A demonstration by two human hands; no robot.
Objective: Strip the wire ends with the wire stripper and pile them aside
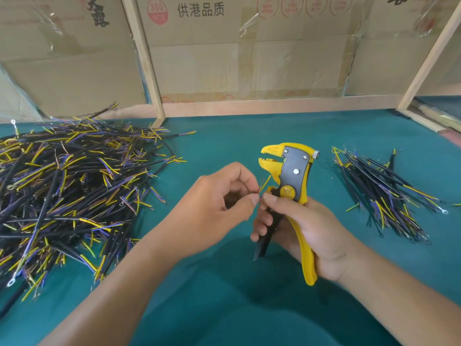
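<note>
your right hand (309,236) grips the stripper (290,186), your left hand (214,211) pinches a wire (265,183); small done pile (384,193) near the table's right edge, big pile (67,186) left.

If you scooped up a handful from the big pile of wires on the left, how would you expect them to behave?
The big pile of wires would probably come up tangled, since the pieces cross at all angles. The short black lengths lie mostly straight, so they are likely fairly stiff, while the thin yellow and purple ends bend. Loose ones would likely slip out onto the green tabletop.
</note>
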